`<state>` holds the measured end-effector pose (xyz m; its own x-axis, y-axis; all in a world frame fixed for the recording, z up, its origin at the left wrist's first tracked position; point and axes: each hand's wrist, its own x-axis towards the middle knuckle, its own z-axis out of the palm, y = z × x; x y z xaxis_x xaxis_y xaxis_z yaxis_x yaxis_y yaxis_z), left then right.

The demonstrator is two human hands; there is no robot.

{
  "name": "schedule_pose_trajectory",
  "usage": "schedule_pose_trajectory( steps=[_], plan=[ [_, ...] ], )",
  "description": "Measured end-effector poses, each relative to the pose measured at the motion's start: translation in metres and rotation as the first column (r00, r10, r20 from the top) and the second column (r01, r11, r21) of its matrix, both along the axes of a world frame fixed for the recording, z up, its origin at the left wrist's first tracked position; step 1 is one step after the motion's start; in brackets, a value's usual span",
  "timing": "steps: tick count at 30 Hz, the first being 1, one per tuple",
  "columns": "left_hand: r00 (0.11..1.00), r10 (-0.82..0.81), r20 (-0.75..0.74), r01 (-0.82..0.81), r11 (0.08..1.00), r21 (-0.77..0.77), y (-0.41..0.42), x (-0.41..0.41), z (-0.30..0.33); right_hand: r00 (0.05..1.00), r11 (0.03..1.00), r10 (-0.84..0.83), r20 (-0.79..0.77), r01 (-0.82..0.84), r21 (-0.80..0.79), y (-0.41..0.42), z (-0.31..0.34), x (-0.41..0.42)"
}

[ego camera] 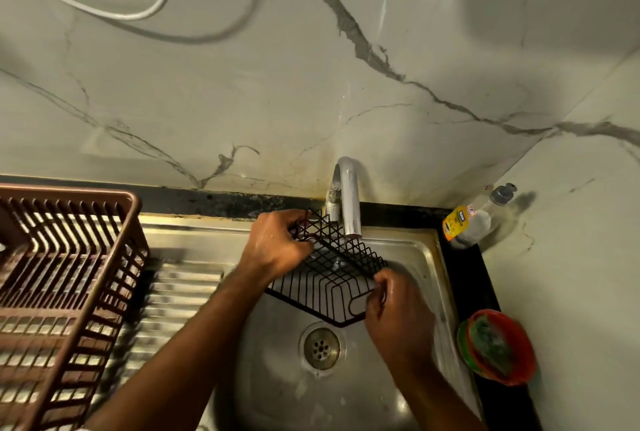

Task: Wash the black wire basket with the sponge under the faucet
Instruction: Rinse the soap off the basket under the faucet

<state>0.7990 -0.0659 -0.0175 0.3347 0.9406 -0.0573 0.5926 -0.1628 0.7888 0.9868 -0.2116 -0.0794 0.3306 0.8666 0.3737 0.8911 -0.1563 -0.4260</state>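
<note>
The basket [329,271] hangs over the sink [415,257], just below the faucet [349,202], tilted with its lattice side up toward 12 o'clock. The left hand [277,247] grips its far corner at 10 o'clock, fingers curled round the wire. The right hand [398,313] pinches the near rim at 4 o'clock. Neither hand holds the sponge [491,344]; it lies in a red bowl [519,354] on the worktop [485,278] at 3 o'clock, well apart from the basket.

The basket looks light and stiff, thin coated wire that is likely slippery when wet. The rim and corners seem the surest holds; the lattice would dig into fingers.

A soap bottle [464,226] stands at 2 o'clock by the wall. A brown dish rack [69,274] sits at 9 o'clock; what it holds I cannot tell.
</note>
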Motion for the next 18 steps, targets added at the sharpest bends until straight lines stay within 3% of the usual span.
schedule_pose_trajectory(
  steps=[2, 5, 10, 12, 14, 16, 18],
  plan=[
    [0.996, -0.032, -0.086, 0.034, 0.999, 0.018, 0.003, 0.005, 0.010, 0.998, 0.992, -0.056, -0.019, 0.053, -0.113, 0.002, -0.005, 0.008],
    [0.976, -0.091, -0.195, 0.089, 0.996, -0.021, 0.009, 0.015, 0.020, 1.000, 0.934, 0.022, -0.008, -0.024, -0.356, 0.018, -0.014, 0.014],
    [0.912, -0.303, -0.276, 0.305, 0.952, -0.036, 0.020, 0.025, 0.032, 1.000, 0.921, 0.016, -0.024, -0.024, -0.388, 0.040, -0.021, 0.016],
    [0.919, -0.333, -0.210, 0.345, 0.939, 0.020, 0.020, 0.009, 0.034, 0.997, 0.929, -0.018, -0.070, -0.010, -0.371, 0.039, -0.026, 0.016],
    [0.967, -0.254, -0.025, 0.254, 0.966, 0.042, 0.011, -0.013, 0.025, 0.986, 0.924, -0.084, -0.146, 0.022, -0.381, 0.035, -0.033, 0.013],
    [0.956, -0.105, 0.275, 0.140, 0.984, -0.111, -0.007, -0.029, 0.003, 0.940, 0.882, -0.181, -0.289, 0.025, -0.470, 0.034, -0.040, 0.009],
    [0.885, 0.040, 0.464, 0.108, 0.951, -0.288, -0.026, -0.030, -0.029, 0.907, 0.881, -0.225, -0.357, 0.033, -0.471, 0.036, -0.045, 0.003]
  ],
)
